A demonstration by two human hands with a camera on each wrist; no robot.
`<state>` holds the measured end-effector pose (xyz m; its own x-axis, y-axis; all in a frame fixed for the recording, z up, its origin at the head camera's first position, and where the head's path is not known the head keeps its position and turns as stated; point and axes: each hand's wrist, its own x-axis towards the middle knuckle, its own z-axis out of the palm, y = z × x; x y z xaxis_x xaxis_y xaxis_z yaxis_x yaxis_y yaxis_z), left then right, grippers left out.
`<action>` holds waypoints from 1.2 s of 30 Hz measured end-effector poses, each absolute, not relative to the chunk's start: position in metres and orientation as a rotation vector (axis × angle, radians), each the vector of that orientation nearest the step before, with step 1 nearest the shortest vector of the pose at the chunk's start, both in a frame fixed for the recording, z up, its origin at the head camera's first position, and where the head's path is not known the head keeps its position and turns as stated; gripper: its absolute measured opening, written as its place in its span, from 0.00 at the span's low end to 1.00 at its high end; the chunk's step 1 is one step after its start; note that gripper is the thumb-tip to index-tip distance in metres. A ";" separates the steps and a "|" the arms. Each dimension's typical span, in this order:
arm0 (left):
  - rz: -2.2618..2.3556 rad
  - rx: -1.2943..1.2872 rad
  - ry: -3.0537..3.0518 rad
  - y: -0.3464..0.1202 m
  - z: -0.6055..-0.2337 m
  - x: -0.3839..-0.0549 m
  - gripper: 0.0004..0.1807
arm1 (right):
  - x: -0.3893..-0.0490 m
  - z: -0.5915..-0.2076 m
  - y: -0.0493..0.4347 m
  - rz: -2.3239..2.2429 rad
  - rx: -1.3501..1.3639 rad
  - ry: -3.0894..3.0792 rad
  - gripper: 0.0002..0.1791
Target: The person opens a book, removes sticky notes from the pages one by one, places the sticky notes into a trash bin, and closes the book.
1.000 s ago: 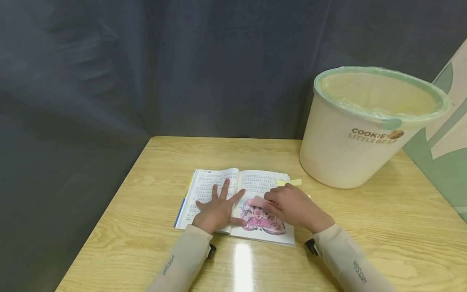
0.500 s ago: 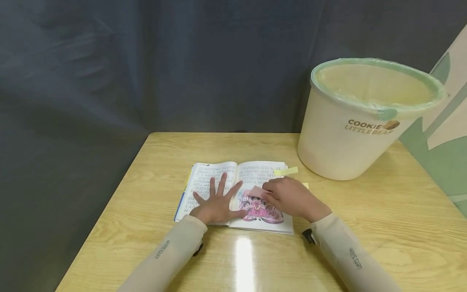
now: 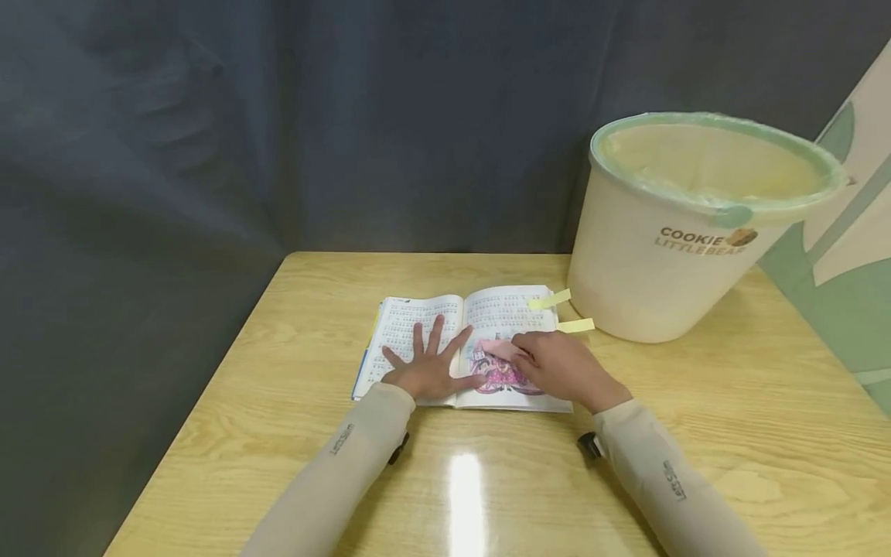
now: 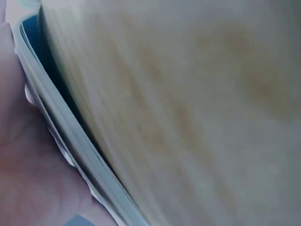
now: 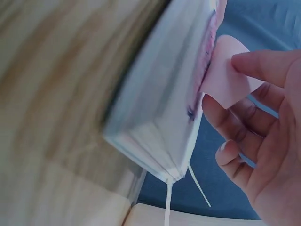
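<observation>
An open book [image 3: 511, 309] lies on the table, its right page showing a pink picture below printed text. My left hand [image 3: 428, 371] rests with fingers spread across the left page, its thumb reaching over the fold to the right page. Over the picture, my right hand [image 3: 560, 367] pinches a pink sticky note [image 3: 501, 350]. In the right wrist view the note [image 5: 228, 70] sits between thumb and fingers, its lower edge right at the page. Two yellow sticky strips, an upper one [image 3: 551, 299] and a lower one [image 3: 576, 326], stick out past the book's right edge.
A large white bin [image 3: 640, 263] with a green rim and clear liner stands at the back right of the wooden table [image 3: 292, 464]. A dark curtain [image 3: 431, 124] hangs behind the table and along its left side.
The book has slid away from me and slightly to the right, with my left hand moving along on it. The lower yellow strip shows more now. My right hand still pinches the pink note.
</observation>
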<state>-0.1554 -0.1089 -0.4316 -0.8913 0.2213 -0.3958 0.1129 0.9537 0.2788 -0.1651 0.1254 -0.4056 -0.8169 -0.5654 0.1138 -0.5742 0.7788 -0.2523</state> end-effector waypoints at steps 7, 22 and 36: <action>0.307 0.231 2.667 -0.104 -0.428 -0.160 0.48 | -0.166 -0.406 0.131 0.467 0.846 -2.963 0.15; 0.227 0.176 2.649 -0.098 -0.417 -0.157 0.49 | -0.174 -0.398 0.162 0.623 0.502 -3.060 0.14; 0.251 0.165 2.637 -0.102 -0.413 -0.150 0.52 | -0.166 -0.367 0.178 0.703 0.457 -2.904 0.13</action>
<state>-0.1502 -0.1018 -0.4127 -0.8762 0.1608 -0.4542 0.0723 0.9759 0.2061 -0.1655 0.1784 -0.3667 -0.9474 -0.2617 0.1844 -0.3170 0.8467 -0.4274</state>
